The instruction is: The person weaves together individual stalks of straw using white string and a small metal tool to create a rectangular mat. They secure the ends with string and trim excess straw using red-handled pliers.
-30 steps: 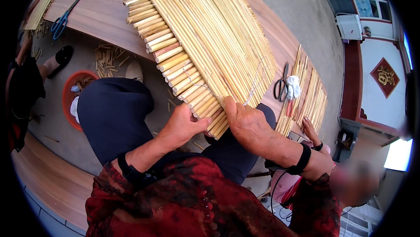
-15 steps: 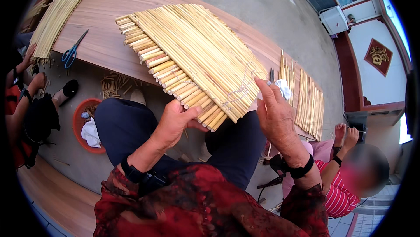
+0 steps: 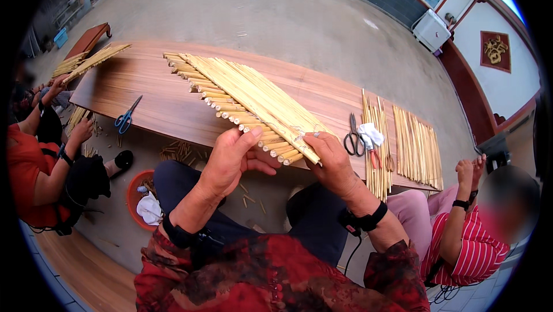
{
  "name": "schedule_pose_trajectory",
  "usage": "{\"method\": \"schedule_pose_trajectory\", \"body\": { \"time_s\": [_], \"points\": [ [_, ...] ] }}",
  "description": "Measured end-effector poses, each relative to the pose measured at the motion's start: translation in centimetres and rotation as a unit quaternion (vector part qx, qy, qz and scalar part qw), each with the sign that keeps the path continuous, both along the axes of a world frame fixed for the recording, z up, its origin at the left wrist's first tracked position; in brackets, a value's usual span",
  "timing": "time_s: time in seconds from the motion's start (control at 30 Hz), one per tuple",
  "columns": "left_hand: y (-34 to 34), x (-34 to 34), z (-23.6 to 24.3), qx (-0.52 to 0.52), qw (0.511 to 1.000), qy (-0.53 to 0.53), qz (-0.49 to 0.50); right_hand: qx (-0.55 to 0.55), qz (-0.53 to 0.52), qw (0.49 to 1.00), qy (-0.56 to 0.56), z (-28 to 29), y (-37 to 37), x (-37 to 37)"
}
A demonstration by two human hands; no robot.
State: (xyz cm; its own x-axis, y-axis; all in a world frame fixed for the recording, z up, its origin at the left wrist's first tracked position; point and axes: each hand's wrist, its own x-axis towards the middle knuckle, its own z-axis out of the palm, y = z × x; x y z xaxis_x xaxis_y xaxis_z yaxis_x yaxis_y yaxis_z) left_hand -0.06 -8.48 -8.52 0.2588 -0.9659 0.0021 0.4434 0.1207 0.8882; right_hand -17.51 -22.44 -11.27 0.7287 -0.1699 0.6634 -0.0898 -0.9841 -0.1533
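A two-layer mat of pale plant stalks (image 3: pixel 253 93), probably reed or sorghum, slopes in front of me above the near edge of the table. Its lower layer shows as a row of cut ends along the left side. My left hand (image 3: pixel 227 159) pinches that edge, thumb on top and other fingers partly hidden underneath. At the near right corner, my right hand (image 3: pixel 334 165) has its fingers closed on the mat's edge. Thin pale thread (image 3: pixel 296 130) lies loosely over the stalks beside it. Whether a needle is there I cannot tell.
Right of the mat on the wooden table (image 3: pixel 173 122) lie black scissors (image 3: pixel 353 136), a white cloth (image 3: pixel 370 134), red-handled pliers (image 3: pixel 375 159) and stalks (image 3: pixel 416 148). Blue-handled scissors (image 3: pixel 127 116) lie left. An orange basin (image 3: pixel 134 199) stands on the floor. Co-workers sit on both sides.
The mat has tipped to a flatter, more edge-on angle. My right hand has come down from above the thread to grip the mat's near corner. My left hand keeps its edge.
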Motion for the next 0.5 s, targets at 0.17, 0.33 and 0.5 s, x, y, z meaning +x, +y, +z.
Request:
{"method": "schedule_pose_trajectory", "body": {
  "time_s": [0.17,0.33,0.5],
  "points": [
    [2.7,-1.3,3.1,-0.091,0.923,-0.335,0.166,0.108,0.045,0.990,-0.079,3.5,-1.1,-3.4],
    [2.2,-0.1,8.6,-0.166,0.670,-0.615,0.382,0.164,0.066,0.972,-0.152,9.9,-1.6,-3.6],
    [3.0,-0.1,5.7,-0.175,0.675,-0.569,0.436,0.349,0.051,0.906,-0.235,12.8,-1.0,-4.4]
  ]
}}
